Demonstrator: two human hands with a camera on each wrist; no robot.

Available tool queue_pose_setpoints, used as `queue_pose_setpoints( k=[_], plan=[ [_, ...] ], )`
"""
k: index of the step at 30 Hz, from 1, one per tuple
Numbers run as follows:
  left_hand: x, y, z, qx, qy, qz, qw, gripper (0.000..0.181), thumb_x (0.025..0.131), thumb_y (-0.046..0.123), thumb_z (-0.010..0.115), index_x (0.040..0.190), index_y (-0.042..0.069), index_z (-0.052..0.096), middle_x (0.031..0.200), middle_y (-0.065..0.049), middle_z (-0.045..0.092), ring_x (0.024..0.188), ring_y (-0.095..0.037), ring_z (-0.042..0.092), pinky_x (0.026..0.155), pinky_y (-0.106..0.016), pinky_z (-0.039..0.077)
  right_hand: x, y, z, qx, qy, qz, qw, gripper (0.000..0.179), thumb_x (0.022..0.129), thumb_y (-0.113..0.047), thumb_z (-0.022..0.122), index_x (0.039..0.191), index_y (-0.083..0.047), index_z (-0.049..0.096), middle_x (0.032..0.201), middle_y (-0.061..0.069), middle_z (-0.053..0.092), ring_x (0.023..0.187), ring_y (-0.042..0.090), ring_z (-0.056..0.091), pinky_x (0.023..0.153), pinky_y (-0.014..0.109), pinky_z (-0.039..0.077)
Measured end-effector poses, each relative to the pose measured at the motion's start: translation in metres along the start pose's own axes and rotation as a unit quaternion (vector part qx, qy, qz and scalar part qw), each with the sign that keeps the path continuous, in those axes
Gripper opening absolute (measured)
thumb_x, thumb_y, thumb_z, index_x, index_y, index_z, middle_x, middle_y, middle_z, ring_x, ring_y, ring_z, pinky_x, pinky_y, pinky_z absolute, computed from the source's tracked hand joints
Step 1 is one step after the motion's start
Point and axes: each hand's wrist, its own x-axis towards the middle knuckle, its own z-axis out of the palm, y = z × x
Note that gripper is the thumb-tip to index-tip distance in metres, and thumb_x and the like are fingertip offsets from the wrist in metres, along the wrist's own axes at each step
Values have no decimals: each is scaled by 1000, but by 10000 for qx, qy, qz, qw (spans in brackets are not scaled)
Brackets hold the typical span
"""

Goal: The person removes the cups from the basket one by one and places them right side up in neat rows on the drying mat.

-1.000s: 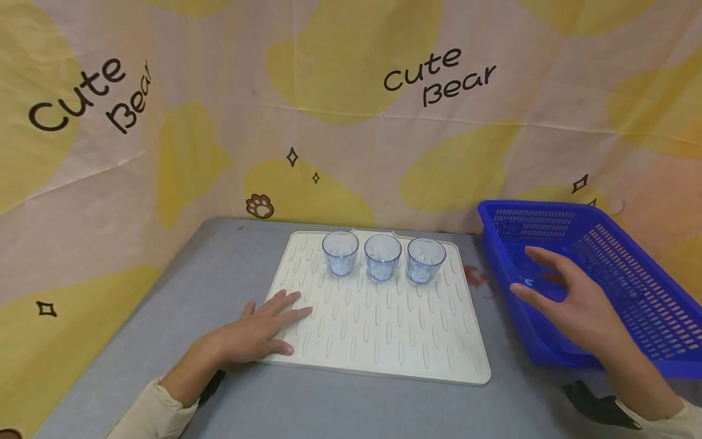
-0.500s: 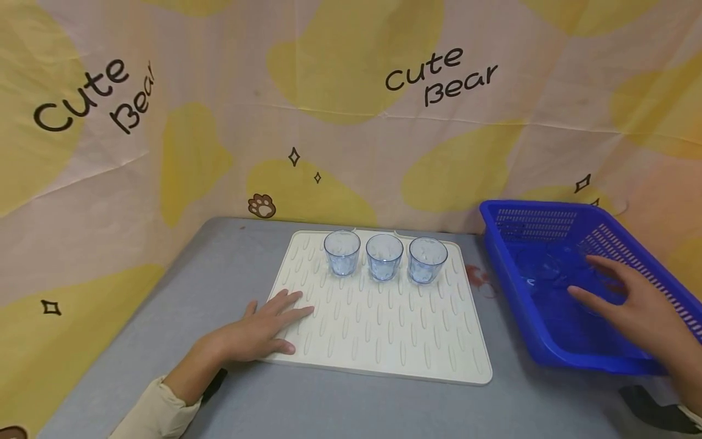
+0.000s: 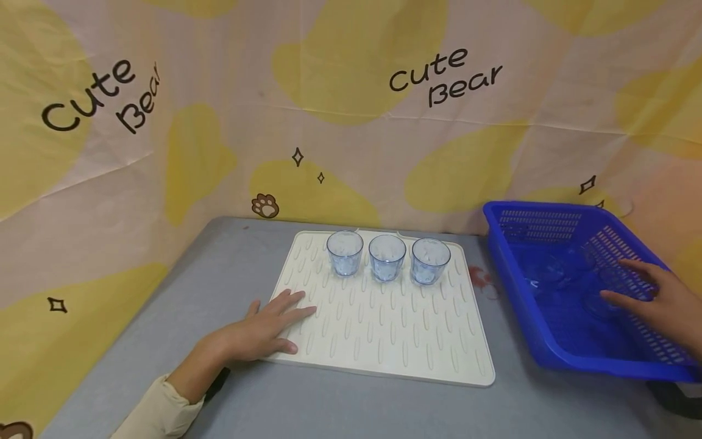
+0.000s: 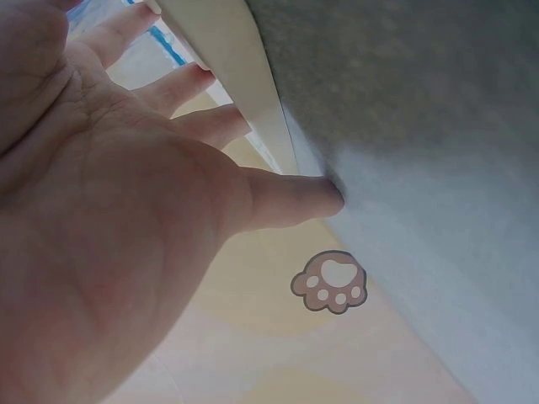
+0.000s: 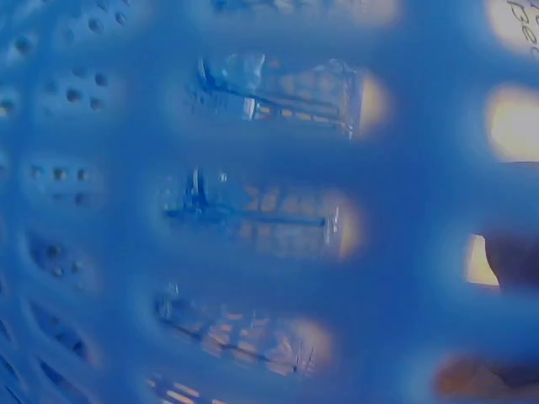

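My left hand (image 3: 260, 334) rests with spread fingers on the left edge of the white ribbed mat (image 3: 395, 341); in the left wrist view one fingertip (image 4: 324, 198) reaches the grey cloth beside the mat. Three clear bluish glasses stand upright in a row along the mat's back: left glass (image 3: 345, 259), middle glass (image 3: 387, 262), right glass (image 3: 430, 265). My right hand (image 3: 660, 305) is inside the blue basket (image 3: 609, 367), thumb and fingers parted, just over a glass (image 3: 600, 305). Farther left in the basket lies another glass (image 3: 548, 271).
The basket stands to the right of the mat on the grey table (image 3: 356, 408). A patterned cloth (image 3: 329, 91) hangs close behind the table. Filling the right wrist view is the slotted basket wall (image 5: 421, 168), with clear glassware (image 5: 269, 93) showing through its slots.
My right hand has moved right and into the basket, from over its left rim to the glass near the right wall. The left hand stays on the mat.
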Motion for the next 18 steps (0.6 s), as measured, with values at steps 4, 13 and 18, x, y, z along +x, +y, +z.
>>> queue_pose_setpoints(
  k=[4,13,18],
  plan=[
    [1,0,0,-25,-17,-22,10000,71,91,37,68,154,29,37,167,-9,18,155,-38,9,109,-80,4,2,4,-4,-88,-72,51,9999,84,98,-34,61,149,16,17,143,51,19,121,74,27,86,82,30],
    [2,0,0,11,-12,22,10000,71,91,36,68,154,27,38,167,-9,18,155,-38,9,108,-80,4,6,13,-2,-510,-450,-18,9977,92,97,-39,63,149,18,10,142,52,18,122,72,27,88,80,31],
    [1,0,0,12,-10,-31,10000,71,91,36,69,154,28,38,167,-9,19,155,-38,10,109,-80,4,7,13,-1,-380,-741,-170,9964,99,95,-37,68,148,20,7,143,51,20,117,71,32,88,78,33]
  ],
)
